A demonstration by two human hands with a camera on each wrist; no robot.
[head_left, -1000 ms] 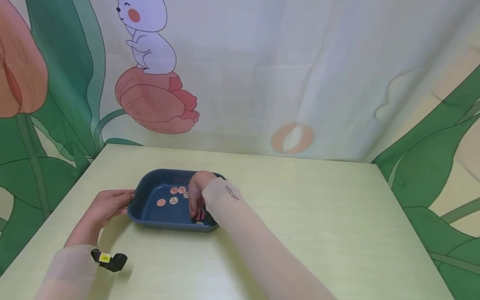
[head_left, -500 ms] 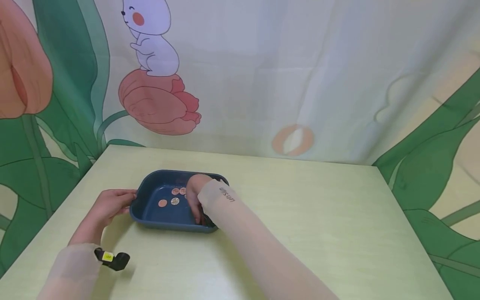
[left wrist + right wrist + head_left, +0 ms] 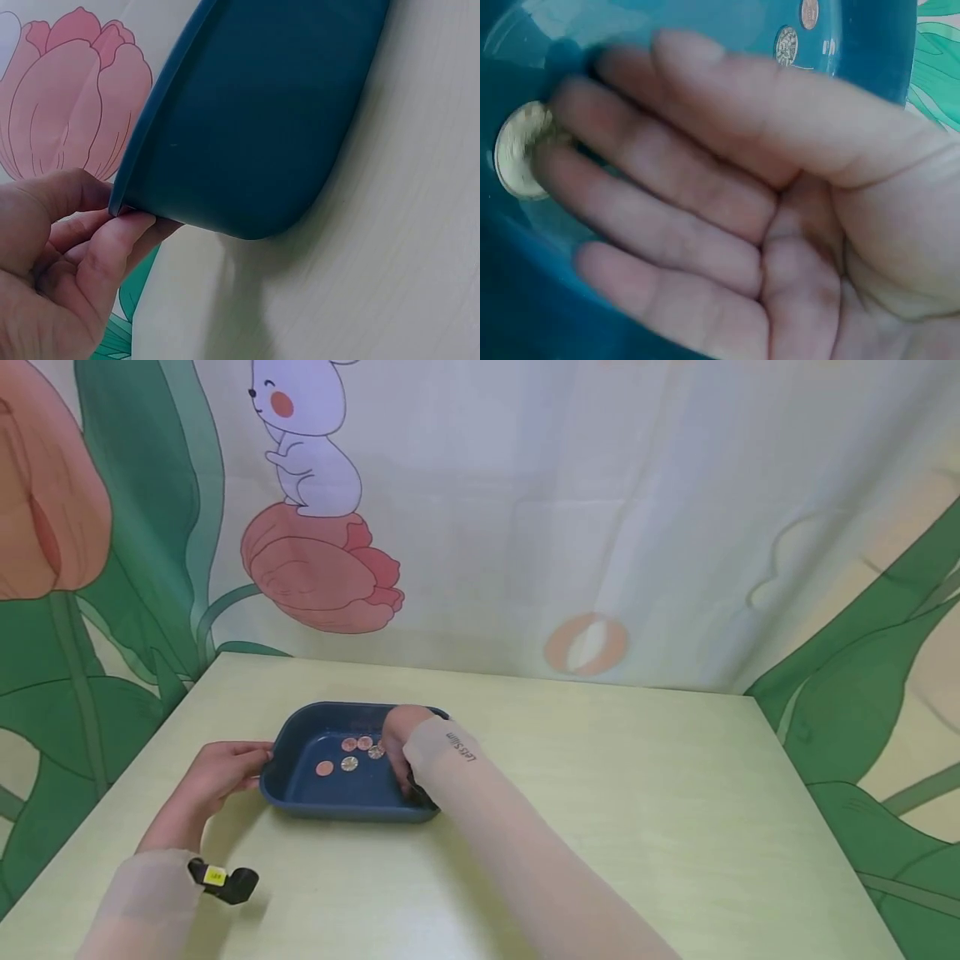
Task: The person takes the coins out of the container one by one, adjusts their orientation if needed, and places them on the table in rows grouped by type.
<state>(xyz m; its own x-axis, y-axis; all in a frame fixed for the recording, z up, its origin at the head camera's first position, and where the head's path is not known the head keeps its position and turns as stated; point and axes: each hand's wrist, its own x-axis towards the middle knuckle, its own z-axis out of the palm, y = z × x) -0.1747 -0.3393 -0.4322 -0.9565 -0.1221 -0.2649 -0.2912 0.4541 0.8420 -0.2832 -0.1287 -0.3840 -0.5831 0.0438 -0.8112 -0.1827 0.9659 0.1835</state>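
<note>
A dark blue rectangular plastic basin (image 3: 341, 812) stands on the table, with several copper-coloured and pale metallic coins (image 3: 349, 764) lying flat on its floor. My left hand (image 3: 225, 772) pinches its left rim; the left wrist view shows thumb and fingers on either side of that edge. Inside the basin's right part is my right hand (image 3: 401, 739), reaching down. Seen from the right wrist, its fingers (image 3: 667, 157) are extended side by side, fingertips right at a large gold coin (image 3: 521, 154). A small silver coin (image 3: 786, 46) and a copper coin (image 3: 809, 13) lie beyond the thumb.
The pale wooden table (image 3: 637, 827) extends to the right and in front of the basin. Behind it hangs a curtain (image 3: 480, 543) printed with tulips and a white cartoon animal. A small black device (image 3: 225, 881) is strapped to the left sleeve.
My right hand has dipped toward the basin's front wall and come back slightly right and away. The coin seen by that wall earlier is now hidden. My left hand keeps its hold.
</note>
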